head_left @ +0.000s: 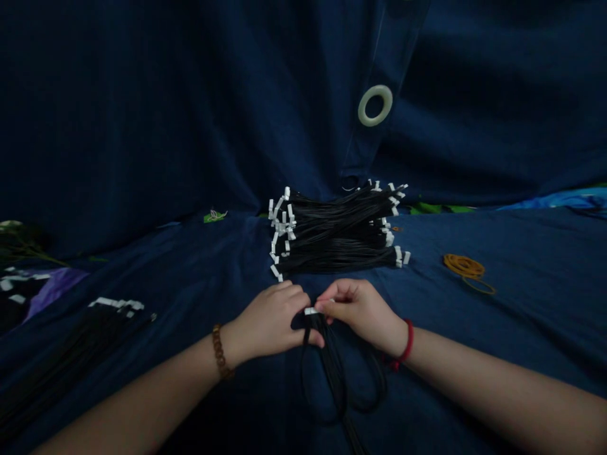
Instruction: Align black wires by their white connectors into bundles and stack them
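A small bunch of black cables (336,366) with white connectors (310,311) at its top end hangs between my two hands, its strands looping down towards me. My right hand (363,309) is closed in a pinch on the connector end. On the other side, my left hand (272,319) curls its thumb and fingers round the cables just beside the connectors; its grip is partly hidden. Just beyond my hands lies a stack of bundled black cables (336,237), with white connectors at both ends.
More black cables (61,360) with white ends lie at the left, near a purple piece (57,291). Orange rubber bands (465,266) lie at the right. A dark blue cloth (531,284) covers the surface, and a blue curtain with a pale ring (362,106) hangs behind.
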`<state>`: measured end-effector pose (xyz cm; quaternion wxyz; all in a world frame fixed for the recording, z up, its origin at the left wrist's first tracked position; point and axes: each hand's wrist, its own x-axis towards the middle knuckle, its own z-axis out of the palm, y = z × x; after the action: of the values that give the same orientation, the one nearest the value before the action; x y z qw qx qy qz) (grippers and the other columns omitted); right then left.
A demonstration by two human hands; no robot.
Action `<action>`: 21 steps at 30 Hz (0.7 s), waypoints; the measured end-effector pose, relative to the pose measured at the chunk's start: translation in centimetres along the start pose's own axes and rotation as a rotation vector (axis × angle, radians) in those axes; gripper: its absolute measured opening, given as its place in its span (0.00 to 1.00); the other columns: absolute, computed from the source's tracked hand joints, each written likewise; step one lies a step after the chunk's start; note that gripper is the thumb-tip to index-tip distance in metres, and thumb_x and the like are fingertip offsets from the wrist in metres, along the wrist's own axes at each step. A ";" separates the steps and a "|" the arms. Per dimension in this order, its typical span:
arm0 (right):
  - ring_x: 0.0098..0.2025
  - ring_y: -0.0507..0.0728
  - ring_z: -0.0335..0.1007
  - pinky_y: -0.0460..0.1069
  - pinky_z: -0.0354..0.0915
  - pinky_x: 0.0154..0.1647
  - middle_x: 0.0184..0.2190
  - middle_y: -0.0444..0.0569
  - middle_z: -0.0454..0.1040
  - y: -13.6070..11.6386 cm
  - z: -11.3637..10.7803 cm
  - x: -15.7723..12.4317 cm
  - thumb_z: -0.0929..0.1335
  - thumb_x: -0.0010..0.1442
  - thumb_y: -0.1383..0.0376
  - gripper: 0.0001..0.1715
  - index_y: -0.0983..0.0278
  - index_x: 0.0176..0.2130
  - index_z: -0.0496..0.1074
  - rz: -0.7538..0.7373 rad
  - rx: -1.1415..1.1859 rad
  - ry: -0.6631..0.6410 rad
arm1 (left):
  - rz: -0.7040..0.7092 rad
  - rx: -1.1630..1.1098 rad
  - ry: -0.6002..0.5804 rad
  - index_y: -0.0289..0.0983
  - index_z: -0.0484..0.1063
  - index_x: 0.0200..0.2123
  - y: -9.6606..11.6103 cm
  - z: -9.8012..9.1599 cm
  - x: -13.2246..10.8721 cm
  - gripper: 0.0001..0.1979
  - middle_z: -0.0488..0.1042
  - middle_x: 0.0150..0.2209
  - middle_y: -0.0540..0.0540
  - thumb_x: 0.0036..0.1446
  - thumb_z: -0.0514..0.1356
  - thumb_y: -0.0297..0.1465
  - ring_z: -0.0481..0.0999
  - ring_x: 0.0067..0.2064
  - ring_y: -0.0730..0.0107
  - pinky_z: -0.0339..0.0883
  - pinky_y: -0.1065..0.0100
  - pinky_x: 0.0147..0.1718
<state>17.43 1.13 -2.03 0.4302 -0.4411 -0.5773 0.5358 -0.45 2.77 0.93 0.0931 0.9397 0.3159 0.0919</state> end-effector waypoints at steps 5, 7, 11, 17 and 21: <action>0.20 0.48 0.65 0.44 0.62 0.23 0.18 0.42 0.71 -0.1 0.3 -0.4 0.72 0.43 0.61 0.11 0.66 0.25 0.71 0.025 0.039 0.024 | 0.008 -0.037 -0.018 0.34 0.70 0.33 0.4 0.6 -0.6 0.17 0.70 0.30 0.43 0.58 0.50 0.40 0.67 0.34 0.64 0.58 0.66 0.34; 0.20 0.48 0.65 0.44 0.62 0.23 0.18 0.42 0.71 0.0 0.3 -0.4 0.72 0.44 0.62 0.10 0.67 0.25 0.71 0.041 0.053 0.015 | 0.035 -0.185 -0.019 0.35 0.71 0.32 0.9 0.2 -0.6 0.15 0.71 0.28 0.45 0.60 0.49 0.37 0.68 0.33 0.67 0.58 0.68 0.34; 0.20 0.48 0.65 0.44 0.62 0.23 0.18 0.42 0.71 0.2 0.2 -0.4 0.72 0.45 0.61 0.11 0.67 0.26 0.71 0.051 0.072 -0.002 | -0.006 -0.446 0.013 0.35 0.72 0.30 1.2 -0.5 -0.3 0.18 0.70 0.24 0.49 0.62 0.46 0.35 0.68 0.29 0.72 0.58 0.71 0.30; 0.21 0.48 0.65 0.44 0.63 0.23 0.22 0.43 0.72 0.6 0.1 -0.4 0.71 0.47 0.60 0.12 0.66 0.27 0.69 -0.015 0.006 -0.042 | 0.008 -0.307 -0.023 0.36 0.70 0.32 0.1 0.2 -0.5 0.13 0.68 0.28 0.49 0.54 0.56 0.41 0.67 0.29 0.70 0.58 0.72 0.27; 0.22 0.48 0.66 0.44 0.63 0.24 0.23 0.43 0.70 0.4 0.0 -0.7 0.66 0.55 0.58 0.12 0.66 0.30 0.69 -0.100 -0.089 -0.069 | -0.030 -0.162 0.007 0.37 0.67 0.32 -0.1 0.9 -1.0 0.13 0.66 0.28 0.49 0.57 0.51 0.40 0.65 0.28 0.70 0.57 0.70 0.27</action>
<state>17.59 0.48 -2.47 0.4162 -0.4118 -0.6364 0.5022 -1.13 2.14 -0.05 0.1690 0.9240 0.3216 0.1190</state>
